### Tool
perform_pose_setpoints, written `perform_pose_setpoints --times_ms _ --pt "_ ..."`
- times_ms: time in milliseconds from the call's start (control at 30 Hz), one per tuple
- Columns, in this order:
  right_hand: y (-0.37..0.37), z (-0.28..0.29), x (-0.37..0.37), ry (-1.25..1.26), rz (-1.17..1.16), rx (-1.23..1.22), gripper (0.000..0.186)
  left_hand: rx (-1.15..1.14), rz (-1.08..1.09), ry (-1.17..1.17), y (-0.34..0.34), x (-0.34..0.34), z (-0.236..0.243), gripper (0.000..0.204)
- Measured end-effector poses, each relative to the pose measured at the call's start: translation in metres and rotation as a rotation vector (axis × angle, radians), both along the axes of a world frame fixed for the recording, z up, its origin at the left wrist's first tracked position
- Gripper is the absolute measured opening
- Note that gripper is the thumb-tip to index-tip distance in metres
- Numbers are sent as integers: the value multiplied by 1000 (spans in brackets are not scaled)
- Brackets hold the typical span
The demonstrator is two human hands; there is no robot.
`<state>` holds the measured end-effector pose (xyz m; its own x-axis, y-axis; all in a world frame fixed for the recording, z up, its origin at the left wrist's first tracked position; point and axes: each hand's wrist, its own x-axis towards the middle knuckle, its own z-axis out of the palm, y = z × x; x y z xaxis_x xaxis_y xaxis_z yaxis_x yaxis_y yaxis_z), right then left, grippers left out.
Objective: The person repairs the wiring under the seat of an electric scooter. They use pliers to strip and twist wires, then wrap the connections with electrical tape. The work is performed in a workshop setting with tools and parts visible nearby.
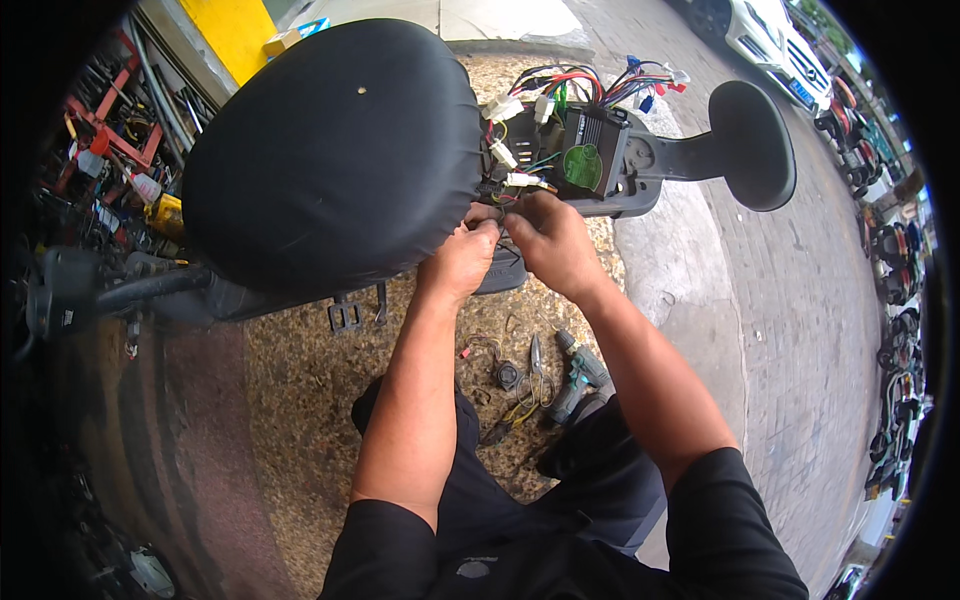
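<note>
My left hand (463, 258) and my right hand (556, 245) meet beside the open compartment of an electric scooter, fingertips pinched close together on thin dark wires (507, 250). The wire ends are partly hidden by my fingers. Just beyond them lie white plug connectors (524, 180) and a bundle of coloured wires (600, 90). A black finned controller box (592, 150) with a green sticker sits in the compartment. The large black padded seat (330, 150) is tipped up to the left of my hands.
Below my hands, a cordless drill (580, 375), scissors (537, 360) and a small round black part (508, 375) lie on the speckled ground. A black backrest (752, 145) sticks out to the right. Tools crowd a rack (110, 150) at left; a white car (780, 45) stands far right.
</note>
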<state>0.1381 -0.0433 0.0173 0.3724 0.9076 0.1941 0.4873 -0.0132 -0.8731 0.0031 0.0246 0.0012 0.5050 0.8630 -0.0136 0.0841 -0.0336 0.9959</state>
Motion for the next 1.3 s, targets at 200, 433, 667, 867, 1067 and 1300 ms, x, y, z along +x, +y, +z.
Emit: perform_pose_setpoints --times_ms 200,433,667,867,1067,1300 --pt "-2 -6 12 -628 108 219 19 9 11 1 4 3 -8 18" --pt "9 -11 -4 -28 -79 -47 20 83 -7 67 5 3 -10 18" --pt "1 5 -3 898 -52 -277 20 24 -2 17 1 1 -2 18" --pt "-15 -3 12 289 85 -183 19 -30 17 26 0 1 -2 18" --pt "-22 -4 24 -615 64 232 19 -26 7 -10 2 3 -7 16" --pt "10 -7 17 -488 159 301 12 113 48 -84 1 4 -10 13"
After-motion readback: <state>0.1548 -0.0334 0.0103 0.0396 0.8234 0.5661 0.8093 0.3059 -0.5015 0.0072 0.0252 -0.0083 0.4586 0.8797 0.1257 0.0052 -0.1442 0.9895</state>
